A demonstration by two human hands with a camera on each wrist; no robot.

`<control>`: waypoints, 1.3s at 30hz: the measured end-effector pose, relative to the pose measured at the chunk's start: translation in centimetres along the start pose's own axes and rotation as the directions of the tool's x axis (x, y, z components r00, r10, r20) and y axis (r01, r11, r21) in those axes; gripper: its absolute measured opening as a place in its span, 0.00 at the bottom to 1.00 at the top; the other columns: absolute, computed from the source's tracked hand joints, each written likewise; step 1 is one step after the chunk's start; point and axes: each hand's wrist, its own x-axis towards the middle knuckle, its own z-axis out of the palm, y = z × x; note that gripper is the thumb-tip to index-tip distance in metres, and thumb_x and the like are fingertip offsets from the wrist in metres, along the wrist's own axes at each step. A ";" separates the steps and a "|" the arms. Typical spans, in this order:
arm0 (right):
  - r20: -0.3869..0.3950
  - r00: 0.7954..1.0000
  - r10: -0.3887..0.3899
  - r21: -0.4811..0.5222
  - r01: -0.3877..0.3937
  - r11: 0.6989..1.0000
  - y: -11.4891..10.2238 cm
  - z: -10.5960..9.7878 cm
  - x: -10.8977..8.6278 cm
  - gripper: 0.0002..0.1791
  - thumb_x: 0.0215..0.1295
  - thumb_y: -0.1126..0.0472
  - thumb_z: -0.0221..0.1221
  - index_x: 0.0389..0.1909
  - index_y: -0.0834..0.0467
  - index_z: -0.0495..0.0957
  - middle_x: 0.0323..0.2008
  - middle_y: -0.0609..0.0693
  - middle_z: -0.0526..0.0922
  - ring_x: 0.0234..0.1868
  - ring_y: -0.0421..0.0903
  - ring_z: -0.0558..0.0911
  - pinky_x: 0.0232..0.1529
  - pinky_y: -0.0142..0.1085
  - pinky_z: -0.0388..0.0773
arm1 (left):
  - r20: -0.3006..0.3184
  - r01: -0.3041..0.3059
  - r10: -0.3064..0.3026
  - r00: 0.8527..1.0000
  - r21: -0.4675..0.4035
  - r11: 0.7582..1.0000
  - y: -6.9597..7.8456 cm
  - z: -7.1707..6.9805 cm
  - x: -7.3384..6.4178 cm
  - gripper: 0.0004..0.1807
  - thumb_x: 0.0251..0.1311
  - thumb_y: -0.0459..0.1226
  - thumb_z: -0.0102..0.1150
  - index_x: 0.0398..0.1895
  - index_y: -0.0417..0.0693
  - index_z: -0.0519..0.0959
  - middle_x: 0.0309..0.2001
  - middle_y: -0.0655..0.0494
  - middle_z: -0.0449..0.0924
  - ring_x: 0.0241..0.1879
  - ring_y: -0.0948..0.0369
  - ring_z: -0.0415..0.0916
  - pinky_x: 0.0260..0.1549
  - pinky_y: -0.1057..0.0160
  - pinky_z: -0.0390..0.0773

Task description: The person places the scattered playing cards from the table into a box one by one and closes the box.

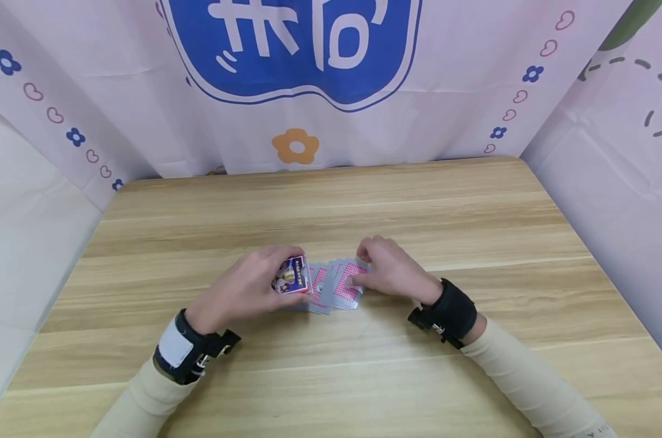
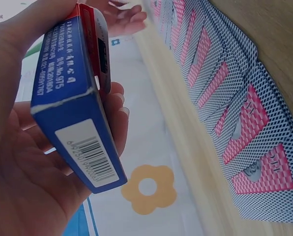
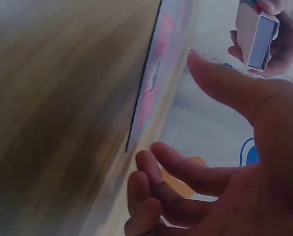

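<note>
- The left hand [image 1: 248, 285] grips the box [image 1: 292, 275], thumb on one edge and curled fingers on the other, holding it above the left part of the cards [image 1: 348, 286].
- The right hand [image 1: 389, 269] is partly open at the cards' right end, fingers loosely bent, thumb apart, with nothing gripped; whether a fingertip touches a card, I cannot tell.
- The cards lie backs up on the table [image 1: 331, 219], overlapping in a spread between the hands; the left end is hidden.
- A likely slip: a sideways push from the right hand could fan the cards wider, since they overlap unevenly and look slick.
- Thin cards lying flat on wood give fingertips little edge, so a pinch might miss or bend a corner.
- Squeezing too hard could crush the box, which looks like thin card; lowering it carelessly could knock the spread.
- The box is a small blue block with sharp edges, a white barcode panel [image 2: 87, 155] on one end and a red part near the other.
- Card backs show a grey dotted border round a pink-red patterned panel, corners rounded.
- The table has pale, streaky wood grain.
</note>
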 end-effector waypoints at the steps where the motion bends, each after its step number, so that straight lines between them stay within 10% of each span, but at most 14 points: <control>1: 0.017 1.000 0.016 -0.029 -0.016 0.999 0.0 0.0 0.0 0.29 0.59 0.49 0.77 0.52 0.64 0.79 0.47 0.56 0.82 0.48 0.51 0.76 0.52 0.44 0.77 | 0.001 0.003 -0.003 1.000 0.001 1.000 0.0 0.0 0.0 0.45 0.52 0.59 0.79 0.68 0.44 0.76 0.58 0.46 0.85 0.48 0.60 0.83 0.50 0.55 0.87; 12: 0.035 0.996 0.085 -0.108 -0.081 0.991 0.2 0.5 -0.1 0.31 0.53 0.47 0.81 0.45 0.62 0.77 0.38 0.52 0.78 0.40 0.49 0.73 0.40 0.37 0.69 | -0.017 -0.012 0.012 1.000 0.021 1.000 0.2 -0.2 0.0 0.44 0.51 0.58 0.80 0.66 0.44 0.77 0.55 0.46 0.86 0.46 0.61 0.82 0.47 0.56 0.87; 20: 0.090 0.994 0.056 0.003 -0.057 0.998 0.4 -0.3 -0.1 0.14 0.63 0.57 0.74 0.27 0.57 0.78 0.24 0.45 0.75 0.26 0.43 0.72 0.29 0.32 0.66 | -0.027 -0.028 0.029 0.999 0.036 0.999 0.1 -0.2 0.0 0.43 0.50 0.57 0.81 0.65 0.44 0.78 0.52 0.48 0.86 0.43 0.63 0.81 0.43 0.60 0.86; 25: 0.212 0.976 -0.055 0.143 0.025 0.989 0.5 -1.3 -0.1 0.21 0.71 0.60 0.66 0.17 0.54 0.72 0.16 0.41 0.62 0.20 0.39 0.62 0.25 0.30 0.59 | -0.021 -0.028 0.029 0.999 0.033 0.999 0.1 -0.2 -0.1 0.44 0.51 0.57 0.81 0.66 0.44 0.78 0.52 0.48 0.86 0.43 0.63 0.82 0.43 0.60 0.86; 39: 0.209 0.977 -0.043 0.498 -0.069 0.865 -0.7 -3.2 -0.9 0.11 0.76 0.60 0.59 0.47 0.61 0.87 0.31 0.50 0.83 0.36 0.50 0.78 0.38 0.34 0.74 | -0.010 -0.019 0.020 1.000 0.030 0.999 0.1 -0.2 -0.1 0.45 0.52 0.59 0.78 0.67 0.43 0.77 0.57 0.45 0.85 0.47 0.60 0.83 0.46 0.57 0.87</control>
